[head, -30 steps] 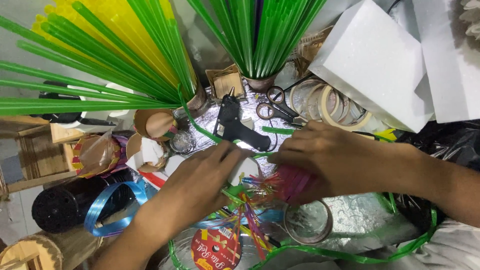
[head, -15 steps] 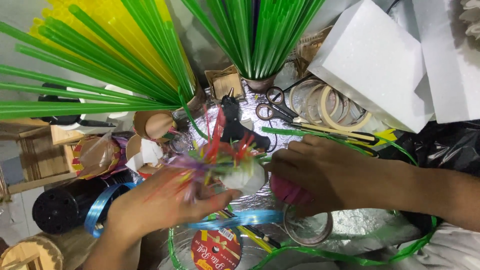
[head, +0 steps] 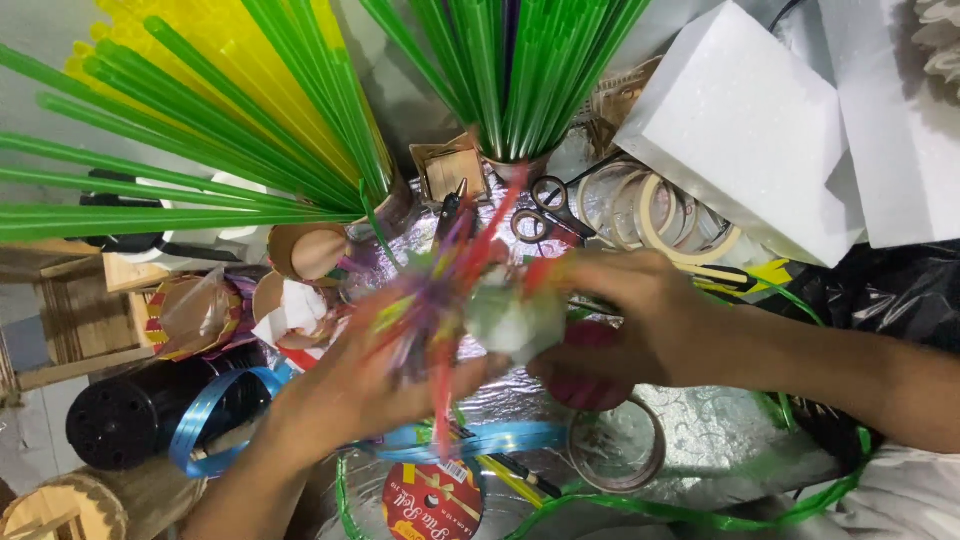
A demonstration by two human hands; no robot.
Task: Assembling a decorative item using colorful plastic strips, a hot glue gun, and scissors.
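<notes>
My left hand [head: 375, 385] and my right hand [head: 625, 320] both hold a small white foam piece [head: 515, 320] stuck with many coloured strips [head: 450, 280] in red, purple, green and yellow. The piece is blurred by motion, raised over the foil-covered surface [head: 720, 430]. A pink object [head: 590, 365] sits under my right palm. The black glue gun lies mostly hidden behind the strips.
Two cups of long green and yellow straws [head: 230, 130] fan out at the back. White foam blocks [head: 750, 120], tape rolls [head: 660, 210], scissors [head: 545, 205], a clear tape ring [head: 615, 445], blue ribbon [head: 215, 410], a red ribbon spool [head: 432, 500] and a wooden crate [head: 70, 310] crowd around.
The foam piece with coloured strips was lifted from low between my hands and turned, strips now pointing up and away. My right hand rose to grip it; my left moved under it.
</notes>
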